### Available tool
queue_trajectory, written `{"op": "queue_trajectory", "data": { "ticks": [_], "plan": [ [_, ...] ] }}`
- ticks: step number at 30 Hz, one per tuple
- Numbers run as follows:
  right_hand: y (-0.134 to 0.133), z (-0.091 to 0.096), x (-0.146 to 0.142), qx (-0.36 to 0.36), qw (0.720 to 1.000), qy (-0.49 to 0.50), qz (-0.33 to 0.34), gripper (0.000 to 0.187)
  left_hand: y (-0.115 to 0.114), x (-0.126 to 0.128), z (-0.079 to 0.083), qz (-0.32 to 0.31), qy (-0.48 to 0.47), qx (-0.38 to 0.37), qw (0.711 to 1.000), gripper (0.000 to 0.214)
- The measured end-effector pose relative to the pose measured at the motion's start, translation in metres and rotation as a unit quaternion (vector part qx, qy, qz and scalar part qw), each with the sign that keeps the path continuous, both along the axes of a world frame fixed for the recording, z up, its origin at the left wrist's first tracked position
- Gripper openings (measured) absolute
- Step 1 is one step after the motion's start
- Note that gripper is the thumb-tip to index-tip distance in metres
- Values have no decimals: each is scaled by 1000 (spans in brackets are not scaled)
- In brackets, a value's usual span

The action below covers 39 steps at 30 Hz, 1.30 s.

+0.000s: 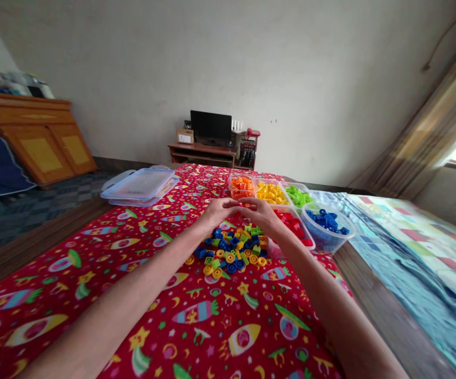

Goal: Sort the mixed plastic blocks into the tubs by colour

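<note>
My left hand (219, 209) and my right hand (260, 210) meet above a pile of small mixed-colour plastic pieces (234, 250) on a red rocket-print cloth (141, 284). Both hands have their fingers curled together, fingertips touching each other; what they pinch is too small to make out. Just beyond the hands stand clear tubs of sorted pieces: orange (241, 187), yellow (271, 193), green (299, 196), red (296, 226) and a round tub of blue (328, 223).
Stacked clear lids (140, 185) lie at the cloth's far left. A patterned bedspread (417, 237) runs along the right. A wooden cabinet (42, 139) stands at left, and a low desk with a monitor (211, 128) is against the far wall.
</note>
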State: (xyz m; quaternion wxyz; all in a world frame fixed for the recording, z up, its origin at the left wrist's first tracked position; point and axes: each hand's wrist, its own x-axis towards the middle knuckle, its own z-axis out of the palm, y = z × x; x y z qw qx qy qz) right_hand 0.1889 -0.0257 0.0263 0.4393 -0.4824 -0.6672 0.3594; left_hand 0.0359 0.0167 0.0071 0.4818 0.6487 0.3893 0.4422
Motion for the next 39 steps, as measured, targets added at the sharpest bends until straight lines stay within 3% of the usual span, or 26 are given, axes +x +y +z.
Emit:
{"op": "queue_trajectory", "data": {
  "ticks": [7,12,14,16,19,22,28,35,39],
  "plan": [
    [2,-8,-4,115,983,-113,-89,24,-3,0,-6,-1,-86,-97,992,40],
    [5,-3,5,82,993,-52,-72,25,-8,2,-2,-18,-83,-77,993,35],
    [7,4,19,82,993,-28,-81,27,-8,-3,1,-21,-36,-36,999,33],
    [10,12,38,103,987,-39,-119,27,-6,-13,4,-12,69,36,997,29],
    [13,21,68,114,968,-97,-202,29,1,-32,8,17,268,155,951,20],
    [14,21,90,103,943,-165,-271,32,11,-49,3,12,375,190,907,22],
    [11,12,102,111,886,-347,-289,29,24,-61,-11,-18,428,195,882,23],
    [8,16,99,126,873,-372,-289,31,19,-60,-12,-48,440,175,879,25],
    [9,13,99,80,865,-437,-235,28,17,-61,-12,-70,446,169,876,28]
  ]
}}
